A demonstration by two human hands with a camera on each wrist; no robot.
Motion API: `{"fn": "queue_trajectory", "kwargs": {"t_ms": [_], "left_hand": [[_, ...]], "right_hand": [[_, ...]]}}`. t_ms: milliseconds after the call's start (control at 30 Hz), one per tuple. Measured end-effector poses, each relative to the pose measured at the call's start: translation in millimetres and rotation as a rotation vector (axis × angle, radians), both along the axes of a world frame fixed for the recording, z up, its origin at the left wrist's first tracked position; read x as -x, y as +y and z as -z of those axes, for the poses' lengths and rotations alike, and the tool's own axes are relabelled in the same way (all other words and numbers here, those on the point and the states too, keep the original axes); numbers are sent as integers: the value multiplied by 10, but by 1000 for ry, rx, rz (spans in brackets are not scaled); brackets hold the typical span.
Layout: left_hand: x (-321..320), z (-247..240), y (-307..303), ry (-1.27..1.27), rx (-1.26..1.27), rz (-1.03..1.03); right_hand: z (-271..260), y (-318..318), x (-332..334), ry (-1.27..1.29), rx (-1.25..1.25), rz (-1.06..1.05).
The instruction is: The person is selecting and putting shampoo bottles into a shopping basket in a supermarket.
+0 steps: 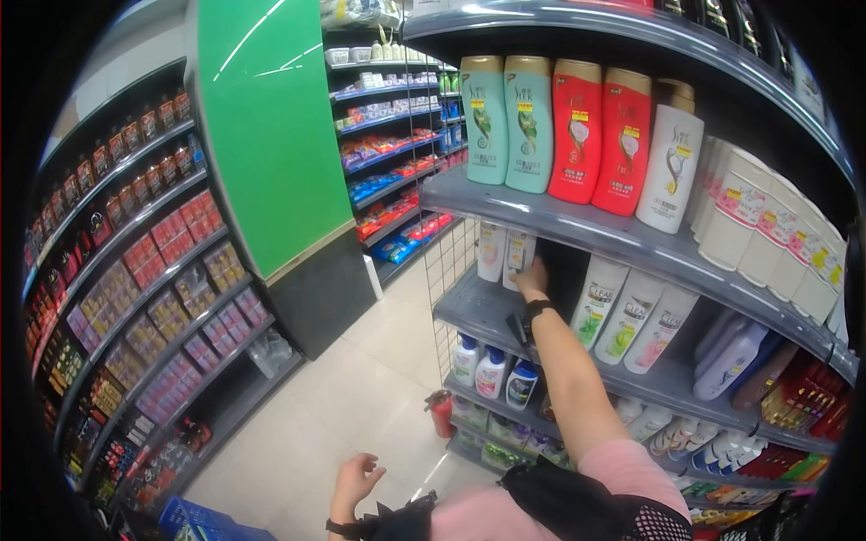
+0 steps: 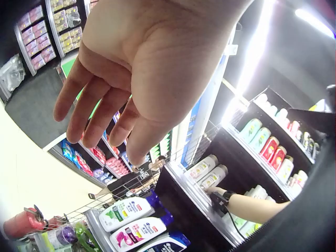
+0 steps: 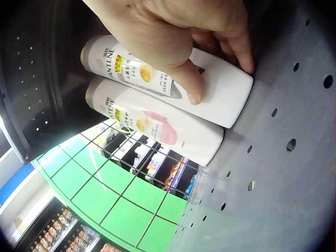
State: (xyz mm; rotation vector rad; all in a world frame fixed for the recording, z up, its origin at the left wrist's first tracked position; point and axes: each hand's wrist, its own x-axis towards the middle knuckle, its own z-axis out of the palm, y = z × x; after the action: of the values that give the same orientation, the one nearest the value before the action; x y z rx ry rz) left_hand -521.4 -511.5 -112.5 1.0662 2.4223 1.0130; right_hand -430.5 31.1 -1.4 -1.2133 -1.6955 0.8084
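My right hand point(image 1: 532, 279) reaches into the middle shelf at its left end. In the right wrist view its thumb and fingers grip the lower part of a white Pantene shampoo bottle point(image 3: 223, 92) that stands on the perforated shelf. A second white Pantene bottle point(image 3: 157, 126), with a pink label mark, stands right beside it, on the side toward the wire grid. My left hand point(image 1: 359, 480) hangs low over the floor, away from the shelf. Seen from its wrist, the left palm point(image 2: 157, 68) is bare and its fingers are relaxed, holding nothing.
Green, red and white Silk bottles point(image 1: 577, 135) stand on the shelf above. Clear bottles point(image 1: 622, 325) stand to the right on the middle shelf, pump-free blue-capped bottles point(image 1: 490, 371) below. A wire grid point(image 1: 451, 270) closes the shelf's left end. A red extinguisher point(image 1: 440, 413) stands on the floor.
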Motion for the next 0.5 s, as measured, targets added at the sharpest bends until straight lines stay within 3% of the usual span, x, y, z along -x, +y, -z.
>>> {"fn": "queue_trajectory", "kwargs": {"t_ms": [367, 500], "left_hand": [[29, 33, 9, 19, 23, 18], [57, -3, 66, 17, 13, 45]], "right_hand": [[-3, 65, 28, -12, 0, -4], [-132, 2, -117, -81, 115, 24]]}}
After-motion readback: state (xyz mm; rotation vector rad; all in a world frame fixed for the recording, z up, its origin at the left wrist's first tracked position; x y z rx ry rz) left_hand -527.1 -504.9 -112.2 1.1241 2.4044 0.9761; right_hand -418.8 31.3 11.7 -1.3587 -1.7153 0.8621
